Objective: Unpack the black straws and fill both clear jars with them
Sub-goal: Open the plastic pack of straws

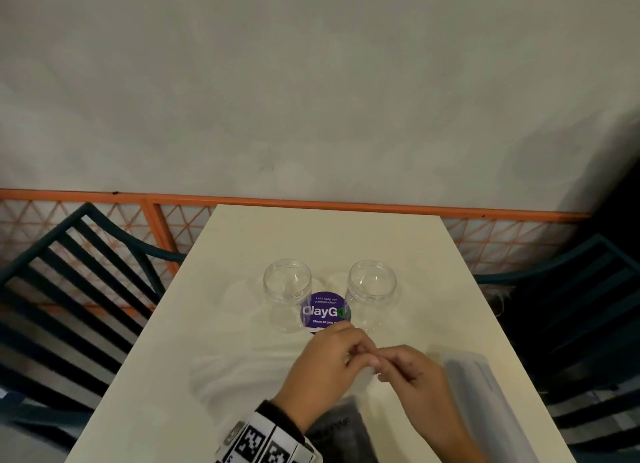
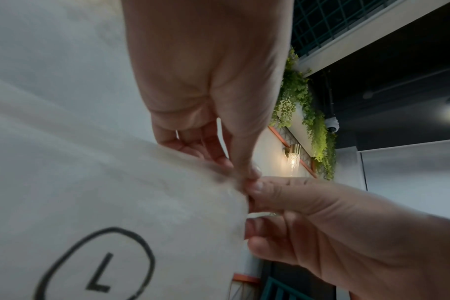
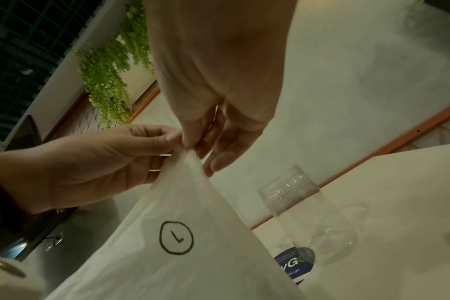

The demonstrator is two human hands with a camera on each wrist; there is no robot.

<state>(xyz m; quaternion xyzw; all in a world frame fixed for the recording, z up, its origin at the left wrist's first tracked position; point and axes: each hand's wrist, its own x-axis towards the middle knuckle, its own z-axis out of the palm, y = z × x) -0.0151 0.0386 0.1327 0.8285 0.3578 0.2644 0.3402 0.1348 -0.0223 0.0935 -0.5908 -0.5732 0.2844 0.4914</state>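
Note:
Two empty clear jars (image 1: 287, 286) (image 1: 372, 286) stand upright side by side mid-table. In front of them my left hand (image 1: 353, 351) and right hand (image 1: 381, 362) meet above the table. Both pinch the gathered top of a thin white plastic bag (image 3: 193, 223) marked with a circled L. The left wrist view shows my left hand (image 2: 244, 172) and right hand (image 2: 254, 194) pinching the bag (image 2: 116, 182) fingertip to fingertip. One jar (image 3: 303, 213) shows behind the bag. A blurred dark pack (image 1: 337, 424) lies below my hands; no straws are plainly visible.
A round purple sticker (image 1: 325, 310) sits on the cream table (image 1: 242, 241) between the jars. A blurred translucent pack (image 1: 478, 386) lies at the right edge. Dark slatted chairs (image 1: 69, 289) flank the table, with a wall and orange rail (image 1: 311, 201) behind.

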